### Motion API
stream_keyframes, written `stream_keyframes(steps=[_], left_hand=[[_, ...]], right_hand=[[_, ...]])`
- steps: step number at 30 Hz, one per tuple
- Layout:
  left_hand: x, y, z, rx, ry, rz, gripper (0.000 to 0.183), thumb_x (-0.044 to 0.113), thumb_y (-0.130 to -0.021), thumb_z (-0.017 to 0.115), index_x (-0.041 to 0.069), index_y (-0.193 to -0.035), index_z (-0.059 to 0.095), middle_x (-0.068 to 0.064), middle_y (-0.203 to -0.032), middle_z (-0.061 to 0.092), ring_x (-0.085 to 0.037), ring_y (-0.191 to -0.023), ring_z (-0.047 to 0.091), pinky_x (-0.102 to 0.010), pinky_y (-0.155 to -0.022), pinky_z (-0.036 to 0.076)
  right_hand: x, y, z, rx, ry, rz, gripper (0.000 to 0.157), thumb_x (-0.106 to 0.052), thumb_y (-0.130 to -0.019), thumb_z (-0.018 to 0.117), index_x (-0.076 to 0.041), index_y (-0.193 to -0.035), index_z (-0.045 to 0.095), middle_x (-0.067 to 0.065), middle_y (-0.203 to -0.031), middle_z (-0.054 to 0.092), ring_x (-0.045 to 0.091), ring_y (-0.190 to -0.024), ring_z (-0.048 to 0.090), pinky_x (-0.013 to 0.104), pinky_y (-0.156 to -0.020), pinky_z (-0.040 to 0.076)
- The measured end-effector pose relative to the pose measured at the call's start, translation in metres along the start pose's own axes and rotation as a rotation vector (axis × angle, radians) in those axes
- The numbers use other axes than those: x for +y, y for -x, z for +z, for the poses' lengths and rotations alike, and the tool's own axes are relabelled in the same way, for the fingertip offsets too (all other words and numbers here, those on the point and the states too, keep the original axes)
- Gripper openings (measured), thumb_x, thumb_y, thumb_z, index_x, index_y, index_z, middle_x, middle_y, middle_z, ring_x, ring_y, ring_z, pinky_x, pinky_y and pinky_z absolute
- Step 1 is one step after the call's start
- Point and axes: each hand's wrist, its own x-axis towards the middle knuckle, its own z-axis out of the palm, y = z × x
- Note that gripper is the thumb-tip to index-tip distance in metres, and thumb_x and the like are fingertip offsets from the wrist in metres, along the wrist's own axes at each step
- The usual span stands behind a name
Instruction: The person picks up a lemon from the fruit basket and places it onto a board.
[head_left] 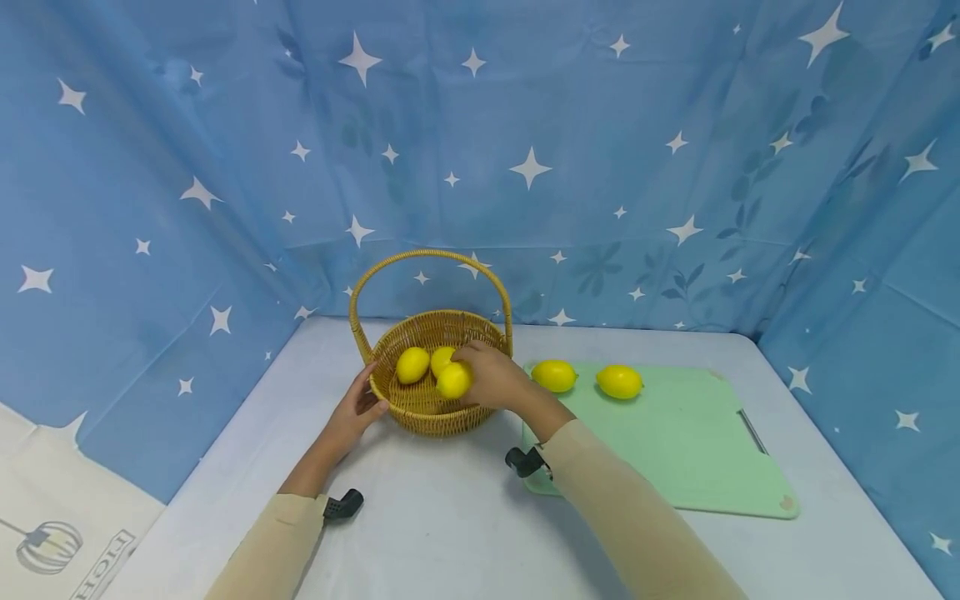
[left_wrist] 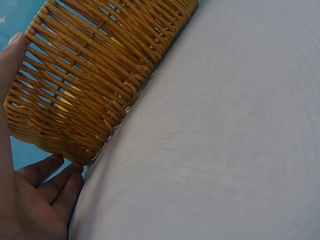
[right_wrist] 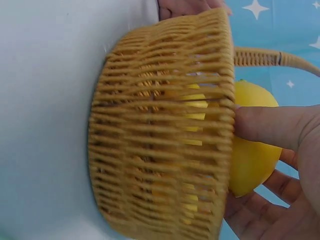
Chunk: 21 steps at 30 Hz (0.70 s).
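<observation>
My right hand (head_left: 495, 379) grips a lemon (head_left: 454, 381) over the wicker basket (head_left: 431, 423), at the right part of its opening. In the right wrist view the thumb presses that lemon (right_wrist: 257, 162) from the near side, just above the rim, with the fingers behind it. Two more lemons, one on the left (head_left: 412, 366) and one partly covered (head_left: 442, 359), lie inside the basket. My left hand (head_left: 355, 421) rests against the basket's left side. Its thumb and fingers spread along the wicker wall (left_wrist: 85, 75), with fingertips low near the base.
A light green cutting board (head_left: 675, 450) lies on the white table (head_left: 420, 533) to the right. Two lemons, one nearer the basket (head_left: 554, 376) and one beyond it (head_left: 619, 382), sit at its back edge. The tall basket handle (head_left: 431, 253) arches upright before the blue star-patterned curtain (head_left: 600, 125).
</observation>
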Motion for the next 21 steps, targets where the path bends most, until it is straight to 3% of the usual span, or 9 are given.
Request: stream_keyframes(steps=[10,21], left_hand=[[0.000,0.002,0.001,-0.003,0.001,-0.007,0.076,0.018,-0.099,0.060,0.018,-0.158,0.012,-0.029,-0.153,0.024,-0.044,-0.133,0.038,-0.055,-0.109,0.031],[0.005,0.001,-0.001,-0.003,-0.002,-0.009,0.077,0.017,-0.099,0.060,0.016,-0.158,0.011,-0.028,-0.153,0.023,-0.046,-0.134,0.035,-0.054,-0.110,0.029]], right_hand=[[0.015,0.022,-0.019,0.053,-0.023,0.051,0.068,-0.021,-0.075,0.085,-0.017,-0.136,0.055,0.003,-0.138,0.047,0.027,-0.117,0.052,0.047,-0.095,0.047],[0.036,0.049,-0.043,0.171,-0.066,0.011,0.063,-0.014,-0.076,0.084,-0.014,-0.134,0.057,0.003,-0.129,0.049,0.029,-0.115,0.050,0.051,-0.097,0.045]])
